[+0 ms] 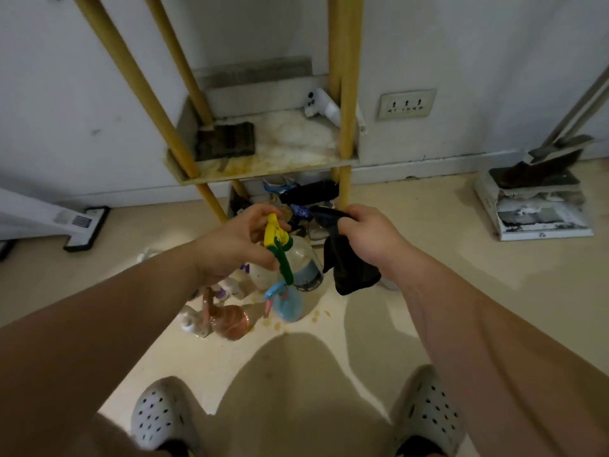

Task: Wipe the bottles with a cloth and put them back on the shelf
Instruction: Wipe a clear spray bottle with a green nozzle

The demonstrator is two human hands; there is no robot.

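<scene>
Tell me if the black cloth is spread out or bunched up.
Bunched up. The right hand grips the black cloth at its top, and the rest hangs down as a crumpled wad, not laid flat.

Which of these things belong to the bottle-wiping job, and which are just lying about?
In the job: left hand holding the yellow-topped spray bottle; right hand gripping the black cloth; blue spray bottle and pink spray bottle on the floor; the shelf.
Lying about: dustpan, wall socket, dark block on the shelf.
</scene>
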